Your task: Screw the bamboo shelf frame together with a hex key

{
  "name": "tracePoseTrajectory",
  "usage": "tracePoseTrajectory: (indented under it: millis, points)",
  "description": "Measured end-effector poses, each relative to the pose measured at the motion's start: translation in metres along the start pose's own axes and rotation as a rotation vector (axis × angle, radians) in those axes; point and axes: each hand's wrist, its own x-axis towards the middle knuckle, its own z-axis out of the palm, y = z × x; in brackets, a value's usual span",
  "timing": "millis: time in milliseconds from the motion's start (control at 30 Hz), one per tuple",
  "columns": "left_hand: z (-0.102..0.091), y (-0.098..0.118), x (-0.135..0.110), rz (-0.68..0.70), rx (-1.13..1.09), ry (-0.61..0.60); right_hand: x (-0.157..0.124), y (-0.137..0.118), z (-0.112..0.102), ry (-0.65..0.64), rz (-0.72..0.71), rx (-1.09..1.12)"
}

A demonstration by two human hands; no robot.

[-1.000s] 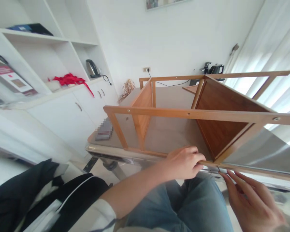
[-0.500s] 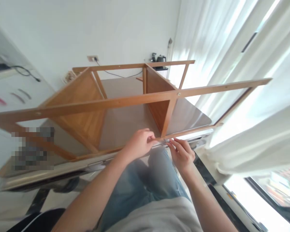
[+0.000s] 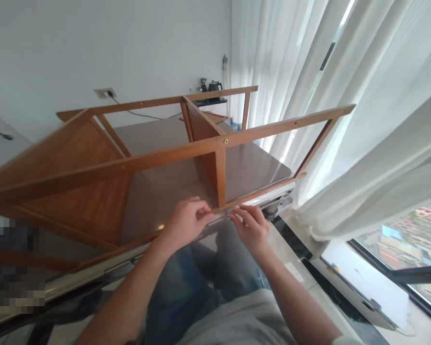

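A brown wooden shelf frame (image 3: 179, 152) rests on its side on the table, with slanted panels between its rails. My left hand (image 3: 190, 219) is closed at the lower near rail, thumb and forefinger pinching it just left of an upright. Right of that joint, my right hand (image 3: 251, 227) pinches a small, thin metal piece that looks like a hex key (image 3: 228, 211), held against the rail's near side. Its tip is too small to make out. A round bolt head (image 3: 226, 141) shows in the upper near rail above the upright.
The grey tabletop (image 3: 158, 184) lies under the frame. A black kettle (image 3: 214, 86) stands on a small stand at the back. White curtains (image 3: 273, 62) hang at right, beside a window. Against the wall a cable runs from an outlet (image 3: 105, 93).
The view has swung to the right, so the frame and hands sit further left. Both hands stay at the same joint, with the right fingers still pinching the small metal piece.
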Motion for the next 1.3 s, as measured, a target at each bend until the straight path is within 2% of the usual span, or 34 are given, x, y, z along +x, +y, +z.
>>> tracePoseTrajectory:
  millis: [867, 1100, 1300]
  points:
    - [0.0005, 0.0018, -0.0008, 0.008, 0.020, 0.005, -0.0034, -0.0015, 0.0017, 0.001, 0.062, 0.033]
    - [0.0008, 0.0069, -0.0071, 0.012, 0.015, 0.046, 0.0005, -0.0031, -0.0035, -0.004, 0.027, 0.044]
    - [0.0030, 0.0028, -0.0079, -0.002, 0.022, 0.062, 0.0013, -0.0022, -0.0020, 0.019, 0.002, 0.039]
